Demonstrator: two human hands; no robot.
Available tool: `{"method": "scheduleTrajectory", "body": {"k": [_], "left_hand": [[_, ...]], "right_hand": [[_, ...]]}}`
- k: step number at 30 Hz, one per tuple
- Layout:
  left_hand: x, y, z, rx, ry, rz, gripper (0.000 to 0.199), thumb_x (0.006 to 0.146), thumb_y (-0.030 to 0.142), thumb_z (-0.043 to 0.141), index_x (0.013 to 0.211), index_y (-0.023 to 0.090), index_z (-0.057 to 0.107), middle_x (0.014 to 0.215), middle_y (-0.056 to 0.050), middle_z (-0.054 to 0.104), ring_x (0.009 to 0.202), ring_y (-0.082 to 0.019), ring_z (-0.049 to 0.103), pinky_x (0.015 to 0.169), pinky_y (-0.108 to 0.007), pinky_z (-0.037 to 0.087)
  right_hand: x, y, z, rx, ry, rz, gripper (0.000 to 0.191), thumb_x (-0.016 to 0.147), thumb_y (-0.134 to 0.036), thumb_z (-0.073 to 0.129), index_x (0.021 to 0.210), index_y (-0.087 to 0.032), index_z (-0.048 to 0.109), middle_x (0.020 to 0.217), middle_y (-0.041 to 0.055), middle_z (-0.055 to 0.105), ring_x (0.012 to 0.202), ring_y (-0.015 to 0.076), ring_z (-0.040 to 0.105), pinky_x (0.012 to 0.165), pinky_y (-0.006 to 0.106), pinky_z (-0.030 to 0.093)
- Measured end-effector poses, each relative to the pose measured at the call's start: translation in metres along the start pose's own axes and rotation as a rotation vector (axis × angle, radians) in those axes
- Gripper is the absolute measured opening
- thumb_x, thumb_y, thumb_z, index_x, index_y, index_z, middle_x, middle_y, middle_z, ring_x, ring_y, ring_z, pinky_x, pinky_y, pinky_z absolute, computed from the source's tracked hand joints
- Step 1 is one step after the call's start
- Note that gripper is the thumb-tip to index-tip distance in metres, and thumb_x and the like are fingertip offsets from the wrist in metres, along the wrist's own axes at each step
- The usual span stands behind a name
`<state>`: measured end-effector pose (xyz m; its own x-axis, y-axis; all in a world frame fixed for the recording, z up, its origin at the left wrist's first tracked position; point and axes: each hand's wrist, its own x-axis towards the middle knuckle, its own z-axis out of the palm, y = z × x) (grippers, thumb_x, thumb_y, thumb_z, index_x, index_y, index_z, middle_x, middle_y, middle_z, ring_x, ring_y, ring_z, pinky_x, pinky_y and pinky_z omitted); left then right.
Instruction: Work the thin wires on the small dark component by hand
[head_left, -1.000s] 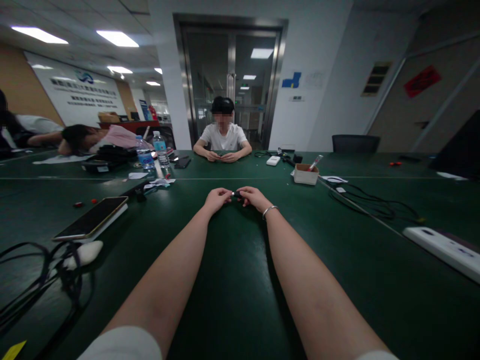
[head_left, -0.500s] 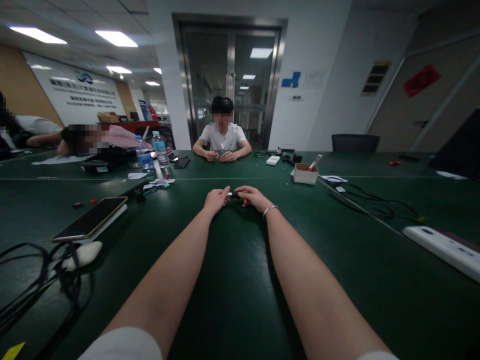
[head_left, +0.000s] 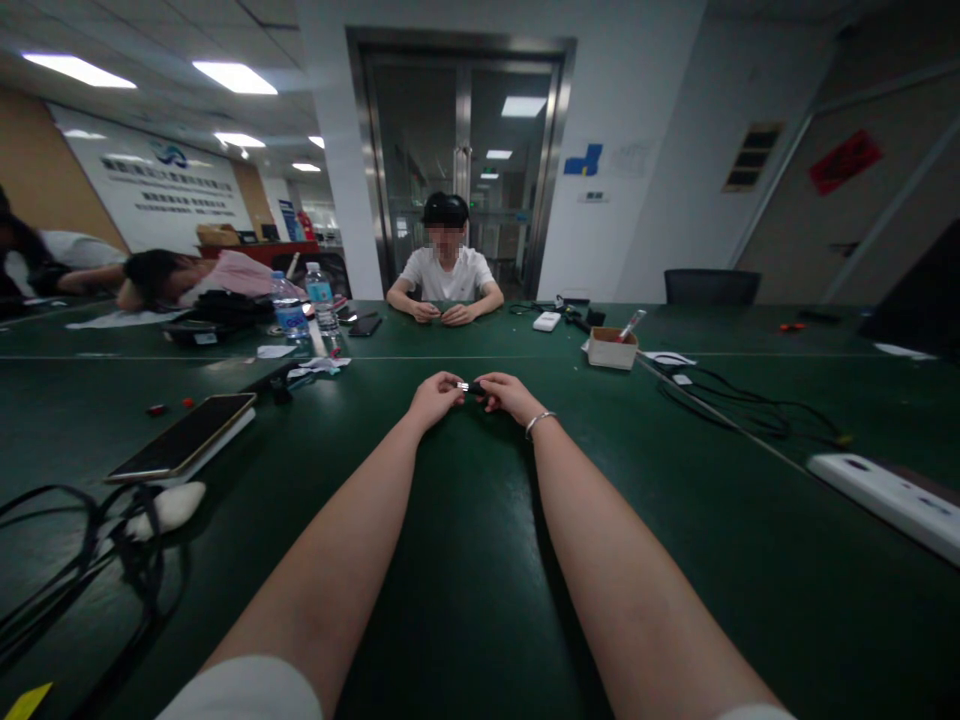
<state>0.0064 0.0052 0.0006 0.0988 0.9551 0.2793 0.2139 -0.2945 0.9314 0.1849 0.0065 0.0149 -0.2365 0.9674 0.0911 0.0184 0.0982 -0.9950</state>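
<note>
Both my hands meet above the dark green table (head_left: 465, 560), at arm's length. A small black stick with a bright metal end (head_left: 465, 387) lies between them; it is shaped like a USB stick, but it is too small to tell for certain. My right hand (head_left: 510, 397), with a silver bangle (head_left: 540, 424) on the wrist, pinches the black end. The fingers of my left hand (head_left: 436, 400) are closed at the metal end. Whether they grip that end or something else small there is hidden.
A phone (head_left: 187, 435) on a white box, a white mouse (head_left: 172, 507) and black cables (head_left: 82, 560) lie left. Bottles (head_left: 321, 300) stand farther back. A small open box (head_left: 612, 350) and a white power strip (head_left: 885, 500) are right. A person (head_left: 445, 270) sits opposite.
My left fingers have shifted slightly on the small stick, and more of its bright metal end shows. My right fingers have drawn closer round the black end. The arms have barely moved.
</note>
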Motion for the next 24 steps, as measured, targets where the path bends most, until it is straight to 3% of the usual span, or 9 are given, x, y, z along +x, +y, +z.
{"method": "scheduleTrajectory", "body": {"k": [14,24], "left_hand": [[-0.0064,0.0056,0.0010,0.239,-0.017,0.028,0.015,0.081,0.027,0.057,0.092,0.017,0.059,0.068,-0.001,0.064,0.064,-0.013,0.061,0.066,-0.026,0.045],[-0.0047,0.0049,0.0000,0.298,-0.017,0.013,0.023,0.082,0.039,0.051,0.081,0.018,0.059,0.069,-0.001,0.065,0.063,-0.014,0.059,0.064,-0.026,0.043]], "right_hand": [[0.0007,0.0021,-0.0019,0.030,-0.008,-0.001,0.010,0.086,-0.012,0.058,0.094,-0.012,0.064,0.060,0.0006,0.063,0.041,0.0041,0.050,0.044,0.015,0.052],[-0.0027,-0.0005,-0.0004,0.029,-0.008,-0.008,0.011,0.087,-0.010,0.055,0.095,-0.011,0.063,0.060,0.0009,0.062,0.043,0.0044,0.050,0.045,0.016,0.051]]}}
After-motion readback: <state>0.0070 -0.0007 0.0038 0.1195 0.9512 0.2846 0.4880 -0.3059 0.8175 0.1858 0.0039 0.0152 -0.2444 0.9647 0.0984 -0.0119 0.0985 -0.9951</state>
